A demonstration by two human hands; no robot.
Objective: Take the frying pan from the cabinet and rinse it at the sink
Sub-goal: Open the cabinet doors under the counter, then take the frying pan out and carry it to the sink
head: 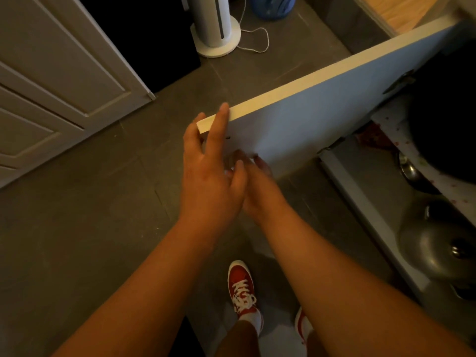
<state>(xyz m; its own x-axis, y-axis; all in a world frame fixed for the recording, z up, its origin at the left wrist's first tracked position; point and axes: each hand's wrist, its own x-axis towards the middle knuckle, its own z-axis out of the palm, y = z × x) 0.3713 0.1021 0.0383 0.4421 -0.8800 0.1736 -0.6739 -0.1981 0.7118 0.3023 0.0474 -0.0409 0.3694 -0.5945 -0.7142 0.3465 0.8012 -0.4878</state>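
Note:
The white cabinet door point(322, 117) stands swung open across the middle of the view. My left hand point(211, 163) holds its free top corner, thumb on the outer side and fingers over the edge. Just behind it, my right hand point(257, 171) is partly hidden, its fingertips resting against the door's inner face with nothing in them. Inside the open cabinet at the far right sits a large dark round vessel point(443, 124), probably the frying pan, on a speckled shelf. Neither hand is near it.
Below the shelf, the cabinet floor holds a domed metal lid point(432, 248) and other steel ware point(409, 171). A white tower appliance point(219, 24) with a cord stands on the grey tile floor ahead. A panelled door point(59, 81) is at left. My red shoes point(243, 289) are below.

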